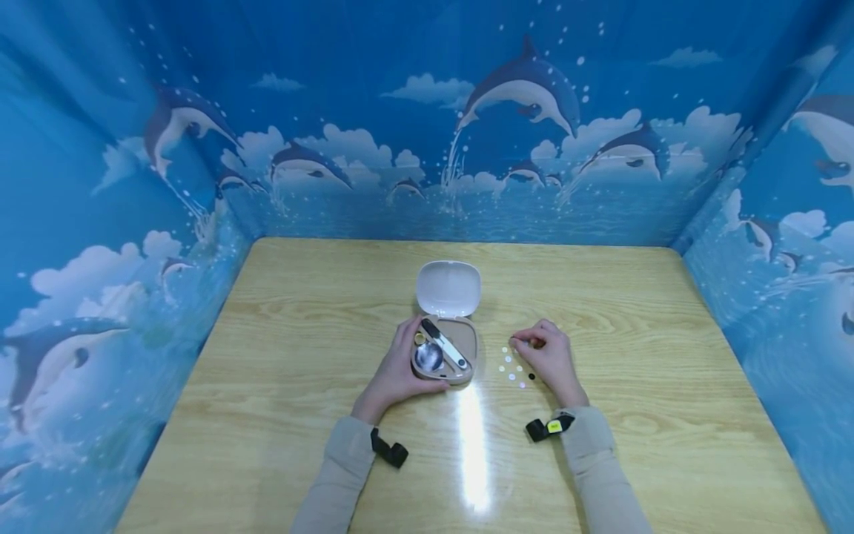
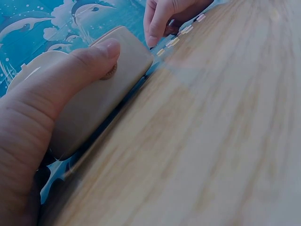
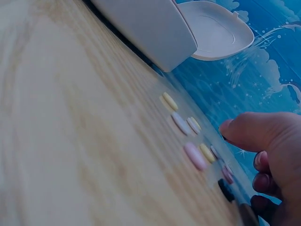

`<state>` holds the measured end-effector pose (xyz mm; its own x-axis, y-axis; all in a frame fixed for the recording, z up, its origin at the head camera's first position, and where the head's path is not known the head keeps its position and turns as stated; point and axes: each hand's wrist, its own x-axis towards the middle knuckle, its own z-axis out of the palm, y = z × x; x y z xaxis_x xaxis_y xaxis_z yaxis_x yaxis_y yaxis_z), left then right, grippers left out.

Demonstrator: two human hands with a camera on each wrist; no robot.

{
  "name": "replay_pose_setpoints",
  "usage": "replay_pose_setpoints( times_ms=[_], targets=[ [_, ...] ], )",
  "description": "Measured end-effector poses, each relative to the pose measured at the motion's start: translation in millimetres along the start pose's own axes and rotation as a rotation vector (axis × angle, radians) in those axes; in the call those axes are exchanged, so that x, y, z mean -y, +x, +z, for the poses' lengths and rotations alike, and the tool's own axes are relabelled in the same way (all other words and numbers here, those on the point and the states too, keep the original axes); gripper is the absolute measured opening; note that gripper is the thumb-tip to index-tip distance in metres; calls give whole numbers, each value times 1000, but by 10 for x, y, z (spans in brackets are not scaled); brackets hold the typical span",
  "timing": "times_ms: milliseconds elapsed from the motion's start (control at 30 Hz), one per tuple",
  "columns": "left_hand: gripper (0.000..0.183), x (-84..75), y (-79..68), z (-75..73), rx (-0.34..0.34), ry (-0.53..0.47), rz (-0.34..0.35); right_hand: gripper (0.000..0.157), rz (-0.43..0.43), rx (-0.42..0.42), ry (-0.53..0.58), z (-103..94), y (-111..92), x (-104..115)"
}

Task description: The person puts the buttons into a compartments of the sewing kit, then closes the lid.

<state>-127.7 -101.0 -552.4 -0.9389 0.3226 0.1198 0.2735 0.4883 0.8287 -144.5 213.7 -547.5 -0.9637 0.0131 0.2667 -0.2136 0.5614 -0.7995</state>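
My left hand (image 1: 400, 371) grips a beige case (image 1: 469, 343) on the table, thumb along its front wall and fingers round its left side. The case's white lid (image 1: 448, 288) is tipped back, away from me. Inside lie a white-and-black tool (image 1: 445, 347), a shiny round metal piece (image 1: 428, 357) and a small gold piece (image 1: 419, 338). To the right, my right hand (image 1: 548, 357) pinches a small dark button (image 3: 223, 138), mostly hidden by thumb and fingers. Beside that hand several small buttons lie scattered, among them a pink one (image 3: 194, 156) and a black one (image 3: 225, 190).
The wood-grain table (image 1: 300, 311) reaches back to a blue curtain (image 1: 347, 89) printed with dolphins, which also hangs at both sides. A strip of glare crosses the tabletop in front of the case. Both wrists wear black camera straps.
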Motion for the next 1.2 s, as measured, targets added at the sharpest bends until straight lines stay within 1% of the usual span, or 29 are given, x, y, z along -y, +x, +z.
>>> replay_pose_setpoints(
  times_ms=[233,333,600,833,1033,1200],
  targets=[
    [135,-13,2,-7,4,-6,-7,7,17,-3,41,-23,26,57],
    [135,-11,8,-11,3,-12,-2,8,22,-3,42,-32,44,104],
    [132,27,27,-7,-19,-6,65,8,11,-6,100,-27,105,229],
    [133,8,29,-17,-10,-10,44,9,5,11,107,-14,153,401],
    [134,1,25,-14,-6,-10,39,7,12,37,118,58,217,505],
    [133,0,11,-2,-7,-5,35,7,-18,54,139,182,258,530]
  ],
)
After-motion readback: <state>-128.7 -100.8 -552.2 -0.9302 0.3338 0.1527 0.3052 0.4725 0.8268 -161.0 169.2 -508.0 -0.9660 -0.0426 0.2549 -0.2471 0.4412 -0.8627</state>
